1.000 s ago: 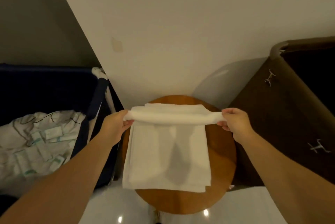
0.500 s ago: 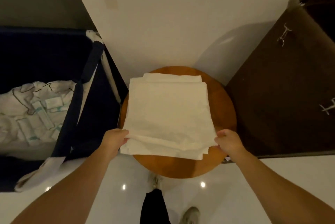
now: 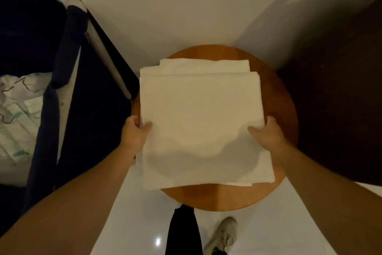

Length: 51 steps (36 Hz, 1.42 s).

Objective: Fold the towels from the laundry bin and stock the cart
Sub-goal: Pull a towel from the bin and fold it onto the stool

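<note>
My left hand (image 3: 135, 133) and right hand (image 3: 266, 134) are bare, forearms too; nearside of the table (image 3: 279, 110) I see a black trouser leg (image 3: 183, 232) and a pale sneaker (image 3: 222, 234).

Two hands are in view, one left hand (image 3: 134, 133) and one right hand (image 3: 266, 133). There is one round wooden worktop (image 3: 283, 97). In the stack on it, two white towels can be told apart: the top towel (image 3: 202, 114) and a second towel (image 3: 204, 64) showing at the far edge; any further layers cannot be counted. There is one dark blue cart (image 3: 62, 64), one brown bin (image 3: 330, 99) and one shoe (image 3: 222, 236).
</note>
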Motion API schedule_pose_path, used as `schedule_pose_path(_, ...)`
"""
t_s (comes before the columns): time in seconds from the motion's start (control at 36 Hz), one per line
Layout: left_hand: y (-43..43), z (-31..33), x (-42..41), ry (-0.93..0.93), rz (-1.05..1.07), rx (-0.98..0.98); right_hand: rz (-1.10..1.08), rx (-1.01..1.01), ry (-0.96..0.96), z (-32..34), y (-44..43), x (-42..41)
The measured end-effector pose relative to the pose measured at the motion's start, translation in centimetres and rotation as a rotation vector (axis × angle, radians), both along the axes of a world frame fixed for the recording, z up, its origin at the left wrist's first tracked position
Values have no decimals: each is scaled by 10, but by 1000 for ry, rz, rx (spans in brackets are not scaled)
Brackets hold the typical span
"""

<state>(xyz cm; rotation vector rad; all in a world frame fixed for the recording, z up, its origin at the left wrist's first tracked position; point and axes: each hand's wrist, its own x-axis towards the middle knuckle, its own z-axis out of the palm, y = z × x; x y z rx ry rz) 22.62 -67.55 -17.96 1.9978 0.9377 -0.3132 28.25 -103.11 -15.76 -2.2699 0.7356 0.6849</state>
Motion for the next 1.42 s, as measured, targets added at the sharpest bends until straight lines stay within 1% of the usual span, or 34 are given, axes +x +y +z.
schedule_pose_path(0.08,7,-3,43,-132,22,-27,-37,40,-73,-9,8,33)
schedule_pose_path(0.17,17,-2,89,-185,-11,-70,-98,99,-132,-9,18,72)
schedule_pose_path(0.25,25,-8,124,-154,-102,-112,-112,189,-202,-8,27,104)
schedule_pose_path(0.33,36,-20,141,-25,-217,-98,-79,254,-202,-9,30,126)
schedule_pose_path(0.39,43,-24,146,80,-407,3,-33,268,-155,-11,26,135)
schedule_pose_path(0.44,47,-26,150,155,-575,235,47,224,-93,-14,21,140)
schedule_pose_path(0.47,47,-24,151,164,-633,338,79,188,-59,-12,20,141)
schedule_pose_path(0.5,48,-23,152,145,-676,391,103,152,-33,-10,20,143)
schedule_pose_path(0.53,49,-23,153,110,-706,393,124,119,-20,-8,20,144)
schedule_pose_path(0.56,48,-21,153,66,-702,348,147,97,-25,-4,21,145)
schedule_pose_path(0.61,45,-14,151,-10,-598,185,179,62,-55,5,24,148)
schedule_pose_path(0.67,44,-5,153,-48,-503,88,187,31,-90,15,28,150)
schedule_pose_path(0.81,50,14,171,-122,-464,84,134,70,-182,40,36,162)
schedule_pose_path(0.86,50,15,179,-175,-364,79,86,111,-254,42,40,169)
schedule_pose_path(0.92,49,11,183,-222,-206,17,30,136,-312,34,44,173)
schedule_pose_path(0.97,49,-2,182,-206,-73,-56,-25,143,-261,17,45,172)
schedule_pose_path(1.03,44,-17,170,-61,-16,-86,-95,157,-108,-2,46,160)
schedule_pose_path(1.08,38,-30,152,66,12,-129,-174,239,-11,-20,44,142)
schedule_pose_path(1.11,36,-35,142,81,22,-146,-202,274,7,-27,42,133)
schedule_pose_path(1.19,37,-44,126,81,80,-168,-244,348,-21,-32,38,118)
schedule_pose_path(1.25,37,-46,122,106,103,-166,-266,385,20,-29,35,116)
schedule_pose_path(1.33,28,-47,114,106,39,-209,-260,402,107,-26,34,113)
schedule_pose_path(1.42,21,-46,109,65,19,-291,-269,433,93,-27,33,108)
